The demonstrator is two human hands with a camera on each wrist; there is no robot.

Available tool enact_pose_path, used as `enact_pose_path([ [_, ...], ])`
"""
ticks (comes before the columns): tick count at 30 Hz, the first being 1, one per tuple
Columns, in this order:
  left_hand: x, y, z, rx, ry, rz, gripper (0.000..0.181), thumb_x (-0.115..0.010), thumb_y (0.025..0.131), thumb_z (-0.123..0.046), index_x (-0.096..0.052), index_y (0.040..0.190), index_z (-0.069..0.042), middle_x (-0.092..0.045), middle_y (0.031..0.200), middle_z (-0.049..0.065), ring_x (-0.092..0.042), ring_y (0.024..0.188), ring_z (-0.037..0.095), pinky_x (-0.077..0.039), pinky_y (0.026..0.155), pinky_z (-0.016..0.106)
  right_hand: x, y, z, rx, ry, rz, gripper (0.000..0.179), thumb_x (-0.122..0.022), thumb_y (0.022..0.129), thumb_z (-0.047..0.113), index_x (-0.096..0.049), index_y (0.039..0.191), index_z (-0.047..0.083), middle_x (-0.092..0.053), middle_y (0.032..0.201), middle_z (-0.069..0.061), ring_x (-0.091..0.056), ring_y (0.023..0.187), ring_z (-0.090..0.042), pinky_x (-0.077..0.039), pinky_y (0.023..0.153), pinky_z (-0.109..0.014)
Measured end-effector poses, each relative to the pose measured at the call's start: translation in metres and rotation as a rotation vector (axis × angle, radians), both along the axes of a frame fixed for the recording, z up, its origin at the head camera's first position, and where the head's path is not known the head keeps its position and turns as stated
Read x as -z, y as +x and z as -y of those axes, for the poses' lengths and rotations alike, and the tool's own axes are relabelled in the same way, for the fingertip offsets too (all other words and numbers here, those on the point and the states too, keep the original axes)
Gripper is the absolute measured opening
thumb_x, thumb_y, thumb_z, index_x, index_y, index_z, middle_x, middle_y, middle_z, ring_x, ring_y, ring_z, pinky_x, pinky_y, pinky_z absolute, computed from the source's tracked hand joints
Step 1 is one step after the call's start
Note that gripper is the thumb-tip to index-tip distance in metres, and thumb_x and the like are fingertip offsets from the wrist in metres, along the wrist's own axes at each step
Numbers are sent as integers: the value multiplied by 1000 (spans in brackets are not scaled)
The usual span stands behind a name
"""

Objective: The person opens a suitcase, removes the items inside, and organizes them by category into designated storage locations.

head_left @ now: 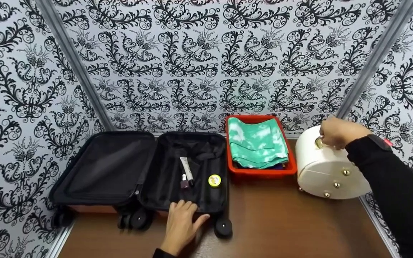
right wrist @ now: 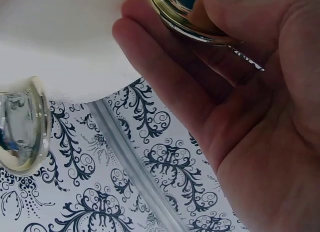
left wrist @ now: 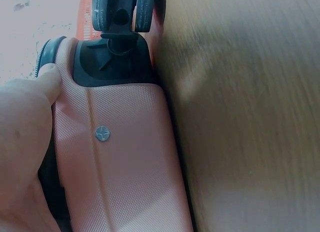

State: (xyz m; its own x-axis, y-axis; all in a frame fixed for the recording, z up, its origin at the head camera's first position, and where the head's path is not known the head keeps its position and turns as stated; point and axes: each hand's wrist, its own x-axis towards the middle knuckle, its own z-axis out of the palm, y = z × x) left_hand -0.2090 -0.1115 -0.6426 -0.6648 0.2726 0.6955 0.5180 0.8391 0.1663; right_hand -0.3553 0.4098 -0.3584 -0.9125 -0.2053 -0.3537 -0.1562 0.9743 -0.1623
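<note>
An open pink suitcase (left wrist: 130, 157) with black lining lies unfolded in two halves. My left hand (head_left: 182, 224) rests on the front rim of its right half (head_left: 167, 157), the thumb spread along the edge. Inside that half are a white tube (head_left: 186, 167), a small dark bottle with a pale cap (head_left: 184, 182) and a round yellow-rimmed tin (head_left: 214, 180). On the right, my right hand (head_left: 341, 133) pinches a gold fitting (right wrist: 195, 30) on top of a white drum-shaped case (head_left: 314, 157). Its fingers are bent round the fitting in the right wrist view.
A red basket (head_left: 260, 172) holding folded green-and-white cloth (head_left: 256, 143) stands between suitcase and white case. Black wheels (head_left: 223, 227) jut from the suitcase's front. Patterned walls (head_left: 192, 71) enclose the brown table (head_left: 281, 222) at the back and sides.
</note>
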Motion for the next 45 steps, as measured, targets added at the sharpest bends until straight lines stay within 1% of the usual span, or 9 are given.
enact_pose_path([
  [9, 2, 0, 1, 10, 1, 11, 42, -92, 83, -54, -71, 83, -18, -61, 76, -4, -51, 75, 18, -33, 77, 35, -3, 16, 9, -29, 26, 62, 8, -63, 88, -2, -71, 88, -1, -75, 82, -18, -74, 61, -24, -60, 54, -33],
  [16, 2, -1, 0, 11, 3, -2, 43, -93, 83, -55, -70, 83, -18, -59, 75, -5, -50, 74, 17, -31, 77, 35, -8, 28, 19, -67, 25, 121, 12, -61, 90, -5, -72, 94, -3, -76, 83, -18, -77, 60, -23, -64, 57, -36],
  [22, 5, 0, 0, 12, -2, 17, 43, -89, 86, -55, -70, 84, -17, -61, 76, -3, -53, 75, 21, -33, 77, 37, -7, 34, 27, -20, -27, 207, 16, -61, 95, -1, -74, 103, -6, -76, 78, -17, -78, 61, -24, -67, 61, -40],
  [25, 6, 0, 0, 13, -2, 12, 43, -89, 87, -56, -71, 84, -16, -62, 76, -3, -54, 75, 21, -34, 77, 38, -6, 34, 30, -32, -34, 240, 16, -61, 102, 5, -73, 101, -5, -77, 76, -16, -79, 62, -25, -67, 62, -39],
  [30, 4, -2, 1, 15, 2, 1, 43, -89, 86, -55, -71, 84, -16, -62, 76, -3, -55, 75, 22, -34, 77, 38, -1, 32, 33, -50, -98, 275, 16, -58, 100, 2, -72, 96, -3, -78, 74, -15, -80, 63, -25, -67, 63, -39],
  [32, 4, -3, 1, 13, 5, 7, 43, -90, 86, -55, -72, 85, -16, -63, 77, -2, -55, 75, 22, -34, 77, 37, 1, 32, 35, -47, -130, 281, 17, -56, 97, -1, -72, 101, -6, -78, 76, -15, -81, 64, -26, -68, 64, -39],
  [36, 5, -4, 1, 10, 4, 15, 43, -90, 85, -55, -75, 87, -15, -65, 78, -2, -56, 77, 22, -35, 78, 38, 4, 34, 41, -39, -168, 287, 33, -54, 97, -4, -64, 127, -14, -78, 83, -17, -81, 66, -24, -68, 65, -38],
  [39, 6, -4, 1, 10, -2, 7, 43, -89, 86, -56, -74, 86, -16, -64, 78, -2, -56, 76, 22, -34, 78, 38, 5, 37, 48, -19, -179, 289, 44, -53, 98, -5, -58, 141, -13, -77, 89, -19, -81, 67, -22, -68, 66, -37],
  [45, 8, -3, -1, 15, 6, -17, 43, -90, 84, -55, -72, 84, -16, -63, 75, -3, -54, 75, 22, -33, 77, 38, 6, 44, 62, 32, -210, 285, 44, -51, 99, -5, -65, 140, -4, -77, 90, -18, -80, 68, -21, -68, 68, -37],
])
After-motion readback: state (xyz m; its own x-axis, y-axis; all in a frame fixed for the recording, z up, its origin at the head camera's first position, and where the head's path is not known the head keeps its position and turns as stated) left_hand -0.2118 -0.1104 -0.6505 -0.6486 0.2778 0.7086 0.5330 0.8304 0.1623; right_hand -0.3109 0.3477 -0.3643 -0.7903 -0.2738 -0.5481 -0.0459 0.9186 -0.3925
